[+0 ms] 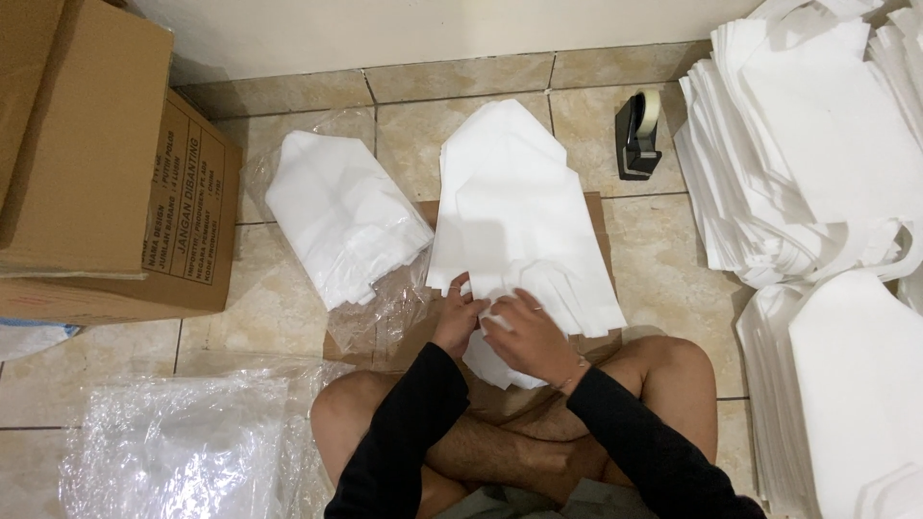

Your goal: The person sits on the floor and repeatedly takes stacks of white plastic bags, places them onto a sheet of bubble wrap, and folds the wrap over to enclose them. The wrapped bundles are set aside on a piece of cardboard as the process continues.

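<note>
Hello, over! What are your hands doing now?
Both hands, left and right, on white bag stack. Stack lies on cardboard. Nothing in the way.

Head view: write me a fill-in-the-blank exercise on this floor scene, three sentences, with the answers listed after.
1. Both hands, the left hand and the right hand, rest on a stack of ____ bags.
2. The black tape dispenser stands on the tiled ____.
3. The cardboard boxes sit on the person's ____ side.

Missing words: white; floor; left
</note>
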